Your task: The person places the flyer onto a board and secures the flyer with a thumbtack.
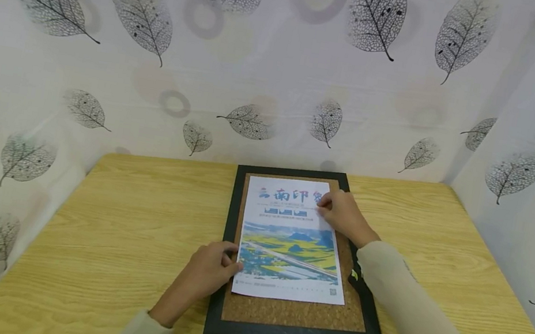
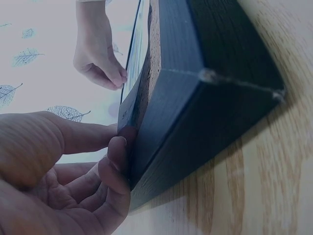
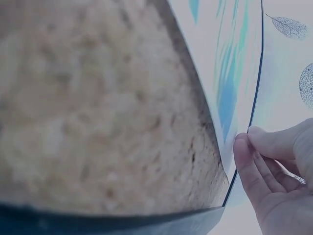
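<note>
A printed poster (image 1: pixel 294 247) with a yellow, green and blue landscape lies on a black-framed cork board (image 1: pixel 294 314). My left hand (image 1: pixel 212 266) is at the poster's lower left edge, where thumb and forefinger pinch the paper. In the left wrist view that edge lifts off the cork beside the left hand (image 2: pixel 73 166). Over the poster's upper right part is my right hand (image 1: pixel 346 217). Thumb and forefinger of the right hand (image 3: pixel 279 171) come together at the printed face in the right wrist view; whatever may be between the tips is hidden.
The board rests on a light wood-grain table (image 1: pixel 132 227). A pale curtain (image 1: pixel 267 68) with dark leaf prints hangs behind and at both sides. The frame's raised rim (image 2: pixel 195 122) borders the cork.
</note>
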